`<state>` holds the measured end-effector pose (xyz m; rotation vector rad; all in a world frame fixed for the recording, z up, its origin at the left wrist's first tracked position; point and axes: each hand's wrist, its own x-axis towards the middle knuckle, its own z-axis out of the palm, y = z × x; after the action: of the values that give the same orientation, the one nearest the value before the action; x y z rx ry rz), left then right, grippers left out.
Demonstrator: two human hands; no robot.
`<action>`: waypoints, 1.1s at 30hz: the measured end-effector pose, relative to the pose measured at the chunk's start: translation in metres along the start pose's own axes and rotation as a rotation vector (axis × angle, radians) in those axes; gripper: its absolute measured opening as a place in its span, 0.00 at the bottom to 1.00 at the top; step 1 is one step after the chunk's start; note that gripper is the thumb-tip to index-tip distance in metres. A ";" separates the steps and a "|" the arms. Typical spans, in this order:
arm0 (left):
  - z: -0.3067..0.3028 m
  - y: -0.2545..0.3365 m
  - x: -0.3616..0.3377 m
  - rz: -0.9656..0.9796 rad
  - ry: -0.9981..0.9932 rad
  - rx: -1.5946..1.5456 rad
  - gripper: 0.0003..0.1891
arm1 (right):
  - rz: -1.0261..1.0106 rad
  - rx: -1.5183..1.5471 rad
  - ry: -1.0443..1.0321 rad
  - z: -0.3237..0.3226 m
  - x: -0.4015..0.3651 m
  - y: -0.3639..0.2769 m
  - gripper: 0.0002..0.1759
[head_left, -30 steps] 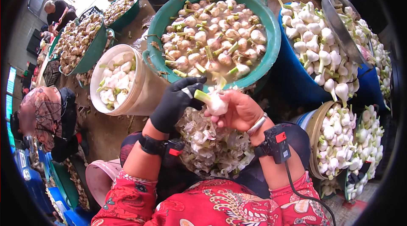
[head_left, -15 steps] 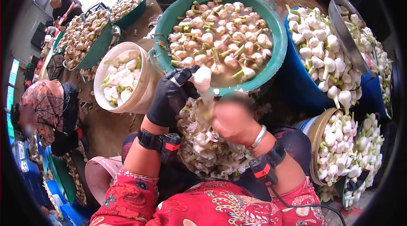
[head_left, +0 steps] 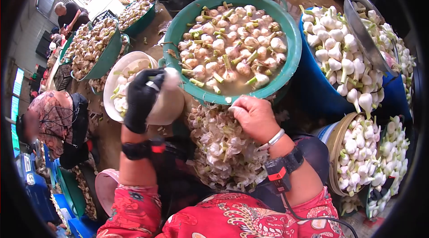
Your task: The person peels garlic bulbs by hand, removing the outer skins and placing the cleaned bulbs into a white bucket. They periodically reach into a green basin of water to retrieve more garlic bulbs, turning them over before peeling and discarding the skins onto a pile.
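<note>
Fingers of gloved left hand clamp one smooth round bulb; bare right hand fingers curl together on papery peels.

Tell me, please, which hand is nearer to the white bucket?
Left. The gloved left hand hangs over the white bucket; the bare right hand is apart from it, over the peel pile.

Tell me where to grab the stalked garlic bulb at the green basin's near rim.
Probably pinch the garlic bulb across its round white body, from above: it lies in the green basin, in water, neighbours crowding it, green stalk pointing left. The right hand is nearest.
</note>
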<state>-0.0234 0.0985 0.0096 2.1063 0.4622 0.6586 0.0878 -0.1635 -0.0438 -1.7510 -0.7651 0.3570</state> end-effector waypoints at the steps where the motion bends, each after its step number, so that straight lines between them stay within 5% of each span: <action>1: -0.028 -0.014 0.009 0.148 0.015 0.294 0.09 | 0.068 0.022 0.042 -0.005 0.001 -0.004 0.05; 2: -0.044 -0.023 0.016 0.297 0.029 0.587 0.09 | 0.068 0.026 0.044 -0.006 0.004 -0.003 0.05; 5: -0.019 -0.015 0.023 0.292 -0.060 0.498 0.10 | 0.239 0.300 0.131 -0.010 0.013 -0.003 0.05; 7: 0.027 -0.006 0.025 0.137 -0.322 0.400 0.11 | 0.231 0.286 0.137 -0.009 0.014 -0.003 0.04; 8: 0.053 -0.024 0.028 0.307 -0.409 0.463 0.12 | 0.225 0.271 0.146 -0.008 0.014 -0.002 0.04; 14: 0.166 -0.039 0.050 0.277 -1.049 1.096 0.14 | 0.141 0.125 0.157 -0.012 0.011 -0.006 0.02; 18: 0.175 -0.057 0.060 0.212 -1.035 1.259 0.11 | 0.177 0.150 0.101 -0.020 0.015 -0.008 0.02; 21: 0.129 -0.034 0.056 0.112 -0.731 0.513 0.11 | 0.432 0.470 0.035 -0.022 0.017 -0.013 0.17; 22: 0.116 -0.028 0.045 -0.066 -0.635 0.093 0.11 | 0.539 0.646 0.029 -0.022 0.018 -0.022 0.26; 26: 0.082 0.027 -0.010 -0.536 -0.569 -0.849 0.19 | 0.264 0.643 0.031 0.015 0.014 -0.007 0.37; 28: 0.081 0.030 -0.032 -0.587 -0.497 -0.903 0.18 | 0.224 0.744 -0.030 0.028 0.014 0.005 0.37; 32: 0.078 0.025 -0.045 -0.370 -0.445 -0.687 0.15 | 0.022 0.422 0.026 0.028 0.011 0.007 0.32; 33: 0.075 0.031 -0.043 -0.471 -0.442 -0.750 0.15 | -0.063 0.283 0.041 0.027 0.011 0.006 0.31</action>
<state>-0.0092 0.0104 -0.0139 1.3014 0.3618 0.0493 0.0816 -0.1372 -0.0564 -1.4616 -0.7023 0.3668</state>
